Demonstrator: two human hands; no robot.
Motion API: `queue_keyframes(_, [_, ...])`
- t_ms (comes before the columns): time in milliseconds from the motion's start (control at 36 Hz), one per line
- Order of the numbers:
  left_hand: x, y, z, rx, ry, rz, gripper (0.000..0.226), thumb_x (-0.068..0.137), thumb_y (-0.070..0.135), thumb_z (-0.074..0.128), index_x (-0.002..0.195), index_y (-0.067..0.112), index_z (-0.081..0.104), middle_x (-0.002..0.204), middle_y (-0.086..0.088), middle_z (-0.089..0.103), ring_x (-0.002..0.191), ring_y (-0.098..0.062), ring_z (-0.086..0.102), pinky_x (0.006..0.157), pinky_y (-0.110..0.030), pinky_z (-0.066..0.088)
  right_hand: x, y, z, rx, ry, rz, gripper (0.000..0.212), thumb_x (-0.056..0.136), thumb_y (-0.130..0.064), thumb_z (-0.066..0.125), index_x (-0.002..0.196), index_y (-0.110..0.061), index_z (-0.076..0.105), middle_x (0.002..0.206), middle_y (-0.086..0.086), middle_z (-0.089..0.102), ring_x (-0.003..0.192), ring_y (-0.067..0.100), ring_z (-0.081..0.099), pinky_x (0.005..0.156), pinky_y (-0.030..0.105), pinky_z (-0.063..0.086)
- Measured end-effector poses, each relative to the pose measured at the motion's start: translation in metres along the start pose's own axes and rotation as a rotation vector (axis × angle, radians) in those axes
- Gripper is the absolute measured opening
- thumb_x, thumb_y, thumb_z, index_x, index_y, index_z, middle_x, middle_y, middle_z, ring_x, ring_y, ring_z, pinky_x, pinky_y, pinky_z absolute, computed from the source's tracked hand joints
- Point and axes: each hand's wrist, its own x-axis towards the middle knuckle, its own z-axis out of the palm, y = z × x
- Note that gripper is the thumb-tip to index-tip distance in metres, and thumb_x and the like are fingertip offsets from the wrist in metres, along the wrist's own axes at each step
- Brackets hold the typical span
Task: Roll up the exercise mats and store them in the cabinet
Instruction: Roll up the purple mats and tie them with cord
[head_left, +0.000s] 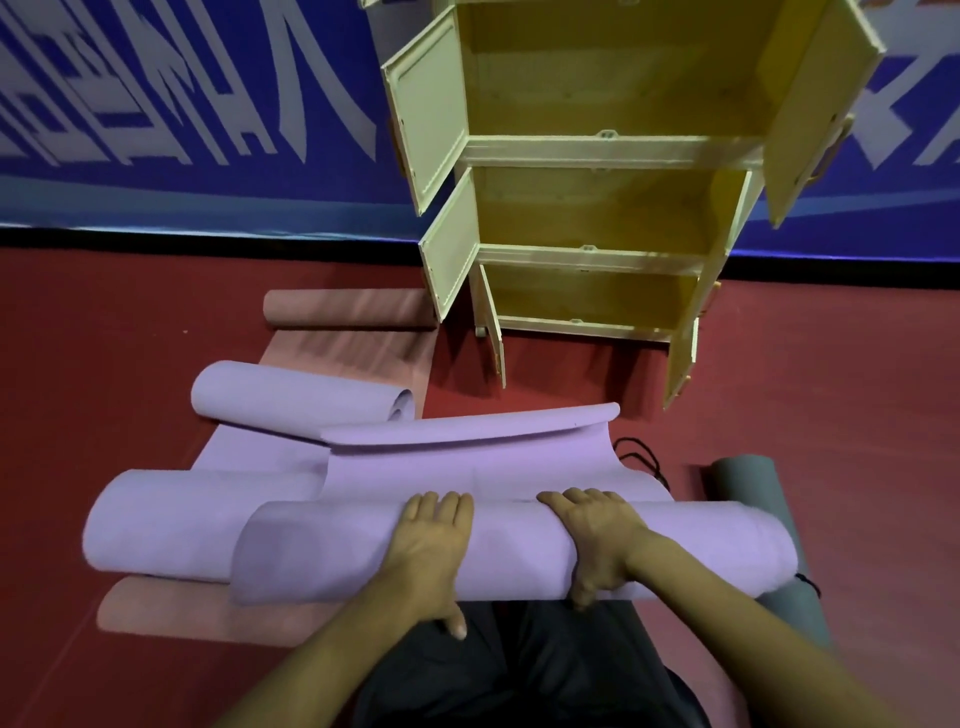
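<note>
Head view: both hands pressed on a half-rolled lilac mat, floor level, open cabinet beyond.

Nearest, left hand (434, 545) and right hand (597, 540) flat over the fat roll of the lilac mat (675, 545), fingers straight, thumbs tucked under its near side, nothing pinched. Matte, soft-looking foam; unrolled stretch running ahead, far end curled up. Left of it, second lilac mat (171, 525), rolled at both ends, atop a pink mat (353, 353). Right, grey mat (748, 483), rolled, beside a black cord (641, 454). Farther, on red floor (831, 395), pale wooden cabinet (597, 150), doors swung wide, yellow shelves.
</note>
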Motion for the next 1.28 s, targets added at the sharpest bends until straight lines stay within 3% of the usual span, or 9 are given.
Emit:
queue_keyframes(167, [0.017,-0.018,0.000,-0.075,-0.004,0.027,0.128,0.044,0.068,0.087,0.146,0.014,0.031,0.138,-0.004,0.048,0.120,-0.026,0.049,0.108,-0.040,0.035,-0.002,-0.009,0.008,-0.072,0.123,0.033,0.130,0.053,-0.059,0.086,0.157,-0.025,0.015,0.147,0.000,0.039,0.133,0.026,0.041,0.116,0.042,0.029])
queue_keyframes(361, [0.041,-0.036,-0.030,-0.241,-0.166,0.014,0.107,0.035,0.062,0.089,0.124,0.020,0.048,0.118,0.002,0.063,0.102,-0.023,0.061,0.089,-0.039,0.052,-0.002,-0.020,0.020,-0.134,0.249,0.094,0.143,0.052,-0.055,0.092,0.160,-0.016,0.006,0.153,0.009,0.029,0.139,0.033,0.031,0.121,0.049,0.015])
queue_keyframes(472, [0.048,-0.037,-0.046,-0.278,-0.236,0.004,0.098,0.040,0.057,0.093,0.120,0.022,0.050,0.114,0.002,0.062,0.098,-0.022,0.060,0.070,-0.034,0.045,0.001,-0.019,0.022,-0.134,0.274,0.111,0.141,0.052,-0.050,0.092,0.159,-0.016,0.008,0.152,0.011,0.030,0.139,0.034,0.032,0.121,0.050,0.015])
queue_keyframes(583, [0.052,-0.033,-0.042,-0.293,-0.232,-0.020,0.115,0.042,0.060,0.092,0.139,0.020,0.043,0.135,-0.001,0.057,0.117,-0.023,0.057,0.091,-0.037,0.050,0.010,-0.010,0.025,-0.074,0.317,0.091,0.121,0.057,-0.052,0.085,0.155,-0.021,0.020,0.140,0.004,0.042,0.127,0.030,0.043,0.117,0.044,0.023])
queue_keyframes(667, [0.046,-0.032,-0.028,-0.279,-0.144,-0.009,0.141,0.049,0.063,0.088,0.160,0.016,0.016,0.157,-0.006,0.037,0.142,-0.027,0.037,0.118,-0.035,0.031,0.016,-0.006,0.025,-0.068,0.318,0.071,0.112,0.059,-0.052,0.080,0.152,-0.024,0.024,0.133,0.003,0.046,0.120,0.028,0.046,0.111,0.041,0.030])
queue_keyframes(750, [0.038,-0.030,-0.013,-0.219,-0.021,0.000,0.150,0.050,0.070,0.085,0.162,0.014,0.003,0.163,-0.009,0.024,0.152,-0.029,0.019,0.127,-0.039,0.009,0.021,-0.004,0.016,-0.063,0.272,0.053,0.113,0.057,-0.051,0.082,0.150,-0.024,0.024,0.132,0.003,0.048,0.120,0.028,0.048,0.110,0.040,0.033])
queue_keyframes(861, [0.033,-0.025,-0.001,-0.165,0.055,-0.040,0.146,0.046,0.074,0.084,0.159,0.014,0.014,0.157,-0.005,0.030,0.152,-0.030,0.017,0.127,-0.045,0.003,0.026,-0.005,0.000,-0.080,0.179,0.055,0.119,0.050,-0.045,0.087,0.148,-0.023,0.023,0.131,0.006,0.049,0.120,0.028,0.050,0.108,0.042,0.036])
queue_keyframes(1028, [0.035,-0.026,-0.011,-0.140,0.062,-0.008,0.125,0.044,0.071,0.085,0.144,0.016,0.035,0.134,-0.002,0.051,0.120,-0.025,0.050,0.107,-0.035,0.036,0.025,-0.006,-0.002,-0.107,0.147,0.059,0.119,0.047,-0.047,0.088,0.146,-0.024,0.025,0.129,0.005,0.051,0.117,0.027,0.051,0.107,0.042,0.038])
queue_keyframes(1278, [0.034,-0.032,-0.018,-0.117,0.063,0.025,0.111,0.036,0.074,0.078,0.129,0.023,0.042,0.119,0.002,0.061,0.104,-0.023,0.059,0.095,-0.040,0.041,0.010,-0.012,-0.008,-0.129,0.127,0.065,0.117,0.050,-0.054,0.088,0.144,-0.021,0.026,0.128,0.006,0.049,0.117,0.028,0.051,0.104,0.045,0.040])
